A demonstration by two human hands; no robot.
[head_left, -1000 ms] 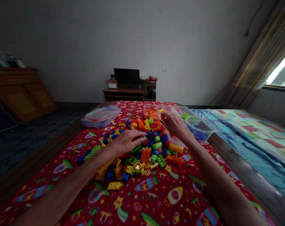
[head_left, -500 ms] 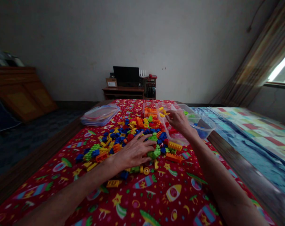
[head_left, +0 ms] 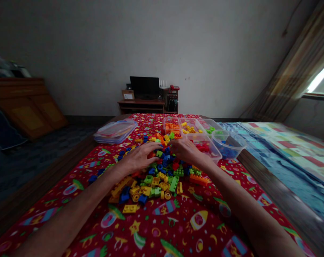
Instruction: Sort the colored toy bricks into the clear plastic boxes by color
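My left hand lies over a heap of toy building bricks, fingers stretched to the right and thumb apart, with nothing visibly gripped. Close on its right, my right hand reaches into the far part of the heap. Its fingers bend down towards the bricks, and the back of the hand hides their tips. Blue bricks lie between the two hands. Nearer to me are a green brick, a yellow wheel-like piece and a yellow brick.
Clear plastic boxes stand at the right: one with orange bricks, others with yellow bricks, green bricks, red bricks and blue bricks. Stacked lids lie at the left on the red patterned tablecloth.
My right hand has come back from the box of yellow bricks to the heap, without the yellow brick. My left hand has moved away and left, uncovering bricks near me.
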